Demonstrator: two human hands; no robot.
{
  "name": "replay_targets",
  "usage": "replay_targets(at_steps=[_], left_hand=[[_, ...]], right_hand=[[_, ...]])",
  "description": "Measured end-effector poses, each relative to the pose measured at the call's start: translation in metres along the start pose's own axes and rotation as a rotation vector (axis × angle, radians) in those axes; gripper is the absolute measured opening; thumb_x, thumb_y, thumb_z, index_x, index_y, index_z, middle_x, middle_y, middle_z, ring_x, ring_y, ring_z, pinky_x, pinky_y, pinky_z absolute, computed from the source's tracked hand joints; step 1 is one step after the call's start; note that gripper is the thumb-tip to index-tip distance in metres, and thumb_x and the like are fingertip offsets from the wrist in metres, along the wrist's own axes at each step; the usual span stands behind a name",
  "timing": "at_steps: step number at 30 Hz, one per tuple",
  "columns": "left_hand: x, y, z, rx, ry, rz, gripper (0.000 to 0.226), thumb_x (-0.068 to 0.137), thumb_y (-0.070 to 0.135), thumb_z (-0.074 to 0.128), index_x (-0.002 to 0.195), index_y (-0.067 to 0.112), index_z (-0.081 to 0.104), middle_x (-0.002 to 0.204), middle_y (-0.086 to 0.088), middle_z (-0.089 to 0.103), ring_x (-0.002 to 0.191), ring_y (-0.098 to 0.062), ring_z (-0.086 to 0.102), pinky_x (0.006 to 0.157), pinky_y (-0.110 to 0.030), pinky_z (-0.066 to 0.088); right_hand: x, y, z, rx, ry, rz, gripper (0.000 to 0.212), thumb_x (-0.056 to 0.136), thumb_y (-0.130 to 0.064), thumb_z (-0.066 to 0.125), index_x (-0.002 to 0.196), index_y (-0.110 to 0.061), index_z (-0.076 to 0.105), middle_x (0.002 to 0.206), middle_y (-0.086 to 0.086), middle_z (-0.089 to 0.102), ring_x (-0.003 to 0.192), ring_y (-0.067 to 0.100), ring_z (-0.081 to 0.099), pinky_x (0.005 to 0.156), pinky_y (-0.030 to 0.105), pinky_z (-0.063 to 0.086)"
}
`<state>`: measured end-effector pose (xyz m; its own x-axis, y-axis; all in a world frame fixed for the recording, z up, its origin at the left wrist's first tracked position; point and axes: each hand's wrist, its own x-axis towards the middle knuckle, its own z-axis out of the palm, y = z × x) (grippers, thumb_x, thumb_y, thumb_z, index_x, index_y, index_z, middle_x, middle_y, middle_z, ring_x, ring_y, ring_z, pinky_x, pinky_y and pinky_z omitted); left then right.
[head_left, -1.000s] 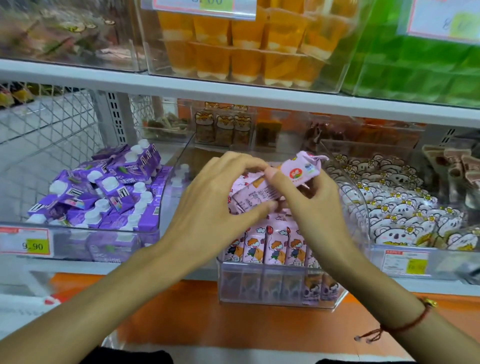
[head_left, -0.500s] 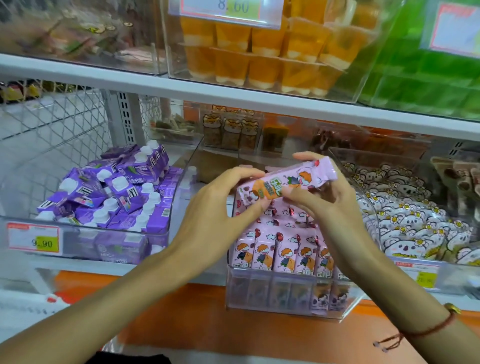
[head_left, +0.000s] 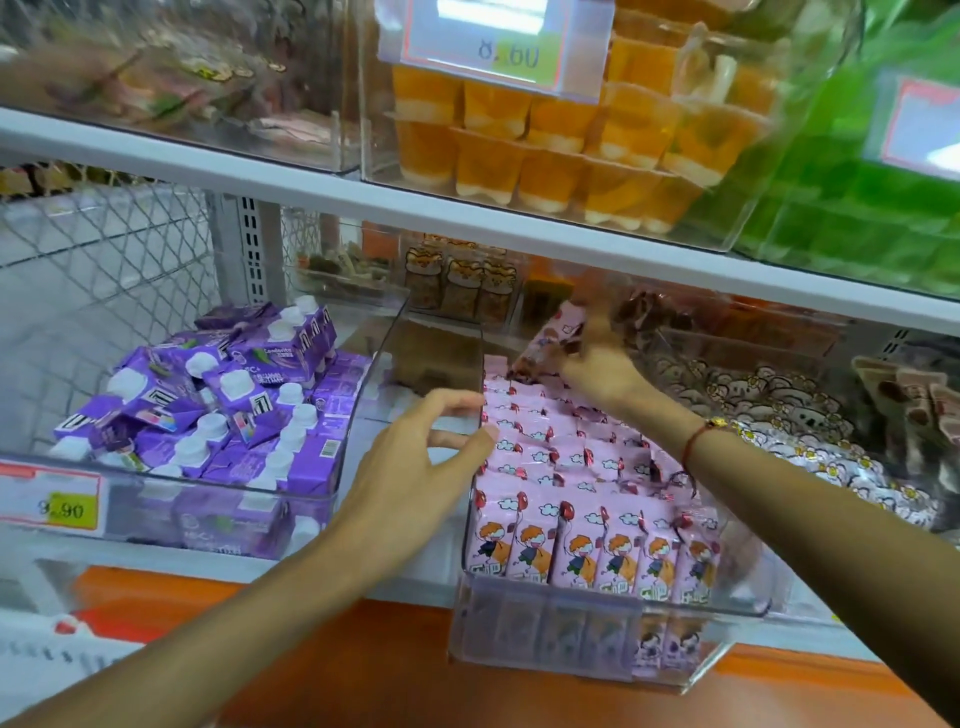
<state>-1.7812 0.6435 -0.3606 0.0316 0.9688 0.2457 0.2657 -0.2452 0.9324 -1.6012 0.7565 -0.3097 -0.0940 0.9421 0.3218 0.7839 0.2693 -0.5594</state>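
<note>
**Operator:** Which step is in hand?

**Inspector:** Restocking, by my reading. Your right hand has its grip curled round one pink pack, held tilted above the back rows of the clear bin, toward the rear edge of the shelf. The frame is blurred there, so the finger placement cannot be read exactly.

**Operator:** And the other hand?

**Inspector:** Your left hand holds nothing. Its grip is spread wide, with the fingertips at the bin's left wall; whether they touch it cannot be told. The bin overhangs the shelf's front edge, just beside the purple cartons.

**Operator:** What does the next move call for?

**Inspector:** Turn the pack upright to match the standing rows. Lower it into a gap at the back and release it only once it is seated. Steady the bin wall with your left hand so the overhanging bin does not shift.
</note>
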Motion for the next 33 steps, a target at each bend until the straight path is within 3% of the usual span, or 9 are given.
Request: replay_targets(at_steps=[3,5,8,11,14,17,22,28,33], left_hand=[[0.0,0.001,-0.002,0.013,-0.011,-0.008,0.025,0.086,0.041,0.061,0.11,0.041,0.058,0.107,0.032,0.059,0.091,0.013,0.058,0.086,-0.023,0.047],[0.0,0.001,-0.002,0.022,-0.015,-0.006,0.024,0.086,0.041,0.061,0.11,0.041,0.058,0.107,0.032,0.059,0.089,0.014,0.058,0.085,-0.021,0.046],[0.0,0.001,-0.003,0.033,-0.021,-0.006,0.024,0.087,0.041,0.061,0.111,0.041,0.057,0.108,0.029,0.059,0.09,0.014,0.057,0.082,-0.018,0.046],[0.001,0.001,-0.003,0.03,-0.013,0.002,0.024,0.086,0.041,0.062,0.11,0.04,0.058,0.108,0.028,0.061,0.089,0.013,0.058,0.083,-0.018,0.046],[0.002,0.002,-0.003,0.034,-0.015,0.013,0.024,0.086,0.04,0.062,0.109,0.039,0.059,0.108,0.028,0.061,0.089,0.012,0.059,0.084,-0.018,0.046],[0.003,0.002,-0.004,0.062,-0.021,0.012,0.021,0.086,0.039,0.063,0.108,0.039,0.059,0.107,0.026,0.061,0.088,0.012,0.058,0.081,-0.015,0.045],[0.026,0.017,-0.01,0.255,0.046,0.169,0.022,0.089,0.03,0.063,0.111,0.03,0.06,0.109,0.014,0.063,0.097,0.003,0.058,0.083,-0.016,0.047],[0.096,0.041,0.006,0.656,-0.177,0.354,0.024,0.09,0.014,0.061,0.11,0.025,0.069,0.108,0.006,0.07,0.093,-0.007,0.062,0.086,-0.024,0.049],[0.14,0.031,0.037,1.017,-0.442,0.256,0.031,0.095,0.017,0.054,0.125,0.019,0.06,0.126,-0.002,0.061,0.112,-0.019,0.056,0.091,-0.03,0.044]], right_hand=[[0.014,0.004,0.006,-0.075,-0.092,-0.1,0.046,0.092,-0.002,0.054,0.131,-0.009,0.03,0.111,0.016,0.056,0.09,0.028,0.059,0.071,0.033,0.051],[0.021,0.01,0.013,-0.26,-0.178,-0.157,0.038,0.089,-0.004,0.059,0.121,-0.014,0.04,0.108,0.013,0.058,0.079,0.021,0.056,0.058,0.027,0.044],[0.031,0.02,0.025,-0.471,-0.114,-0.142,0.026,0.087,-0.018,0.067,0.109,-0.02,0.053,0.114,0.006,0.057,0.086,0.02,0.054,0.064,0.024,0.038],[0.038,0.024,0.035,-0.512,-0.021,-0.064,0.021,0.089,-0.021,0.065,0.108,-0.029,0.066,0.119,0.0,0.059,0.102,0.023,0.058,0.072,0.027,0.045],[0.041,0.025,0.035,-0.47,-0.201,-0.048,0.022,0.097,-0.026,0.053,0.112,-0.027,0.069,0.119,0.002,0.066,0.1,0.022,0.061,0.084,0.033,0.051],[0.031,0.016,0.018,-0.353,-0.324,-0.015,0.032,0.101,-0.022,0.041,0.127,-0.02,0.059,0.107,0.008,0.067,0.078,0.019,0.059,0.064,0.025,0.049],[-0.054,0.005,-0.011,-0.287,-0.205,-0.184,0.044,0.098,-0.025,0.047,0.141,-0.018,0.042,0.141,0.007,0.049,0.125,0.023,0.046,0.101,0.034,0.037],[-0.135,0.016,-0.018,-0.359,-0.236,-0.221,0.052,0.097,-0.049,0.037,0.146,-0.031,0.034,0.154,-0.005,0.028,0.139,0.013,0.027,0.111,0.03,0.026],[-0.138,0.022,-0.013,-0.308,-0.209,-0.212,0.052,0.097,-0.053,0.034,0.146,-0.037,0.031,0.156,-0.01,0.021,0.14,0.008,0.021,0.113,0.029,0.022]])
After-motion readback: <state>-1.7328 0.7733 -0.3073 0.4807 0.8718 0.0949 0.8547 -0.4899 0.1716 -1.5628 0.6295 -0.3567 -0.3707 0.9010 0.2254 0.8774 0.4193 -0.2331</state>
